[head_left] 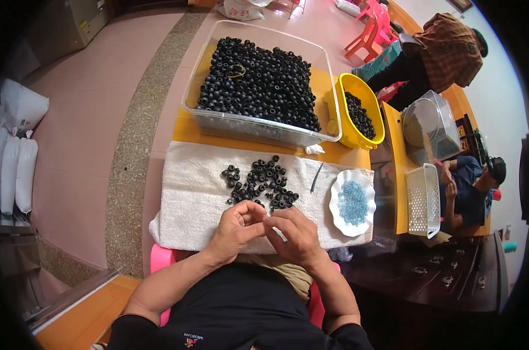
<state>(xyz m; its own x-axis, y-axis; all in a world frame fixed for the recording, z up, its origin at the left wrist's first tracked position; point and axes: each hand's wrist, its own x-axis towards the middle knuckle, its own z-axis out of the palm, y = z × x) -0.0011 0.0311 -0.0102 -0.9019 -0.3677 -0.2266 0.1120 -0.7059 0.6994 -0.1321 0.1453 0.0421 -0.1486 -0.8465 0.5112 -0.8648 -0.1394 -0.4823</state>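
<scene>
Hands, two, bare: left hand (239, 232) and right hand (296, 236), brought together above the near part of the towel, thumbs and fingers bent inward in a pinching pose; whatever sits between the fingertips is too small to tell.

Tabletop (347, 157), orange-yellow, carrying all items below.

Large rectangular bin of clear plastic (250, 128), at the far side, holding a broad mass of black, round, hollow pieces (264, 84).

White cloth towel (194, 192), spread flat in front of the bin.

Yellow oval plastic tub (357, 142), just right of the bin, with more black pieces inside.

Loose group of black, round, hollow pieces (265, 178), scattered on the towel just beyond the hands.

White scalloped dish (353, 231), on the towel's right end, containing tiny translucent pale-blue pieces (353, 203).

Thin dark strip (317, 177), on the towel between loose group and dish.

Yellow loop (236, 72), lying atop the bin's contents.
</scene>
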